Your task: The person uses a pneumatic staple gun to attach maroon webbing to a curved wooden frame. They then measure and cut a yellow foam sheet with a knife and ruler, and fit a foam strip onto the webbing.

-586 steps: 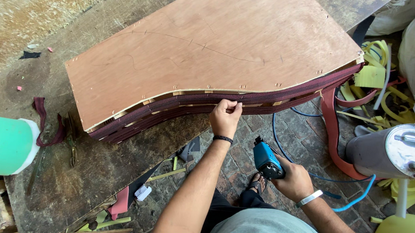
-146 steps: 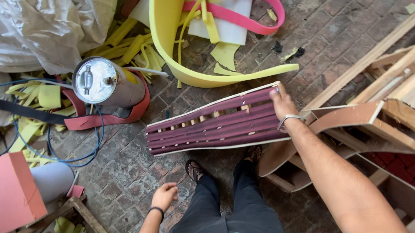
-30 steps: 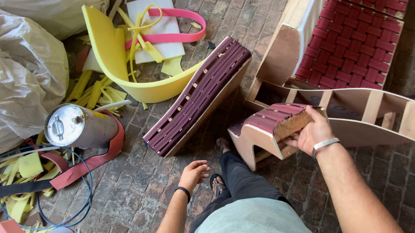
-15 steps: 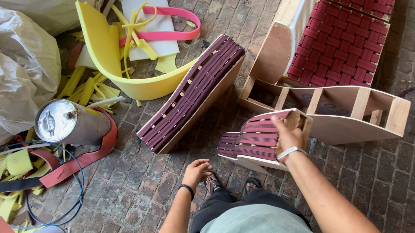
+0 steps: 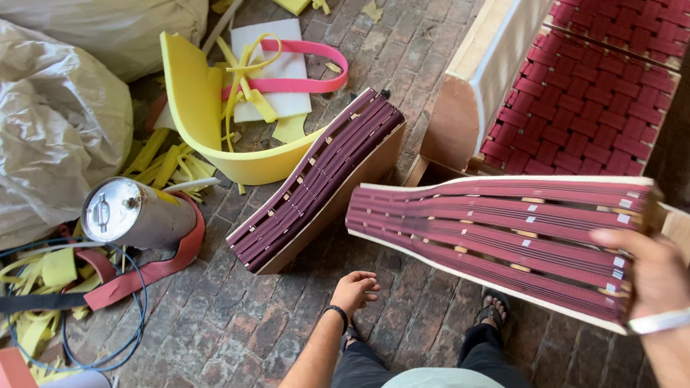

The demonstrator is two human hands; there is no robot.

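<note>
A brick floor [image 5: 235,333] carries a crowd of upholstery clutter: crumpled grey plastic sheeting [image 5: 36,104] heaped at the left, a curved piece of yellow foam [image 5: 202,129] with a pink webbing loop [image 5: 310,68] and a white foam sheet [image 5: 269,69] lying against it, loose yellow foam scraps [image 5: 159,163], and a silver metal canister [image 5: 134,214] on its side, half wrapped by a dark red webbing strap [image 5: 155,265] with a blue cable [image 5: 126,316] curling beside it. Near the middle a second webbed panel [image 5: 317,184], a plywood piece strung with maroon straps, leans on edge against the yellow foam. At the upper right stands a wooden seat frame [image 5: 486,74] with a woven red webbing seat [image 5: 598,107], and it lies just behind the work. The right hand [image 5: 655,272], with a silver bracelet on its wrist, grips the wide end of a curved plywood panel with maroon webbing [image 5: 497,239], thumb over the strapped face and fingers closed around the edge, holding it raised above the floor in front of the frame; the panel's narrower end points left, toward the leaning panel, close to it but not visibly touching. The left hand [image 5: 354,289], a dark band at its wrist, hangs free below the panel's narrow end, fingers loosely curled and holding nothing, clear of the panel. A sandalled foot [image 5: 492,308] shows on the bricks beneath the raised panel.
</note>
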